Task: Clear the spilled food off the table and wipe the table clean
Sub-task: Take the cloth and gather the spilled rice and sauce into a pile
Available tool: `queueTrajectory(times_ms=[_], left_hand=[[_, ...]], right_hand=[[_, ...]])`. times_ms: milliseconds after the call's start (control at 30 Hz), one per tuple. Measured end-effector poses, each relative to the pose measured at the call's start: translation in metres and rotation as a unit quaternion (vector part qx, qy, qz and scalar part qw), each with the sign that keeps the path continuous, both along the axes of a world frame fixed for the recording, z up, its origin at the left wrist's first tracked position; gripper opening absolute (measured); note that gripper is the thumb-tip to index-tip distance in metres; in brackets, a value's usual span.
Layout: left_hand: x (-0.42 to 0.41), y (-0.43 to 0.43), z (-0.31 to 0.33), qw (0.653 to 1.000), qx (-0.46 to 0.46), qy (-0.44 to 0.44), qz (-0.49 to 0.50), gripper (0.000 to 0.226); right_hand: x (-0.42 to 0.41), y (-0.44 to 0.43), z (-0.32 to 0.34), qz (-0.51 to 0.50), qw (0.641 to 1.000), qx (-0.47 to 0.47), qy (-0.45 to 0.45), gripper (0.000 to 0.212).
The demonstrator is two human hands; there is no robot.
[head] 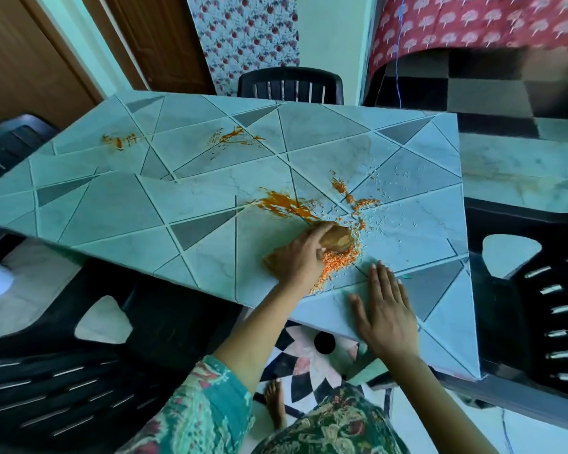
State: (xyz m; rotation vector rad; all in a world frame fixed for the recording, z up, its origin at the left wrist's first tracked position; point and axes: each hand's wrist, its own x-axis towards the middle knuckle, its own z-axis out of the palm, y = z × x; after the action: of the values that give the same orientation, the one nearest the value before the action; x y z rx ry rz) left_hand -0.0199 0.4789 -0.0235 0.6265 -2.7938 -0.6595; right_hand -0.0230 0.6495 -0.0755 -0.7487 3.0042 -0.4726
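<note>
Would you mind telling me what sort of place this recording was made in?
Most likely a home dining area: a patterned table with spilled food on it, dark slatted chairs drawn up round it, and printed curtains hanging behind.

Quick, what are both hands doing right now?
Left hand: grips a brown cloth beside the spilled rice.
Right hand: open, flat on the table, holding nothing.

Brown cloth [336, 241] half beneath the left hand [300, 257]; dark blurred patch [518, 62] at the upper right.
</note>
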Motion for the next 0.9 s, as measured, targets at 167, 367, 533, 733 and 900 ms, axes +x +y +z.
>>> queueTrajectory(times_ms=[167, 367, 533, 733, 900], left_hand=[[0.031, -0.052, 0.027, 0.993, -0.042, 0.044, 0.097, 0.054], [0.076, -0.078, -0.005, 0.956, 0.008, 0.033, 0.292, 0.05], [0.038, 0.004, -0.019, 0.961, 0.071, 0.088, 0.251, 0.055], [0.0, 0.009, 0.011, 0.951, 0.201, 0.173, 0.161, 0.047], [0.011, -0.078, 0.017, 0.974, 0.108, 0.109, 0.165, 0.041]], right_hand=[[0.001, -0.001, 0.006, 0.003, 1.0, -0.016, 0.0, 0.076], [0.002, -0.002, 0.006, 0.0, 1.0, -0.016, 0.012, 0.081], [0.003, 0.0, 0.003, 0.005, 1.0, -0.019, 0.002, 0.086], [0.002, 0.002, 0.006, 0.013, 0.999, -0.033, -0.017, 0.09], [-0.007, 0.005, 0.012, 0.001, 0.999, -0.042, -0.033, 0.09]])
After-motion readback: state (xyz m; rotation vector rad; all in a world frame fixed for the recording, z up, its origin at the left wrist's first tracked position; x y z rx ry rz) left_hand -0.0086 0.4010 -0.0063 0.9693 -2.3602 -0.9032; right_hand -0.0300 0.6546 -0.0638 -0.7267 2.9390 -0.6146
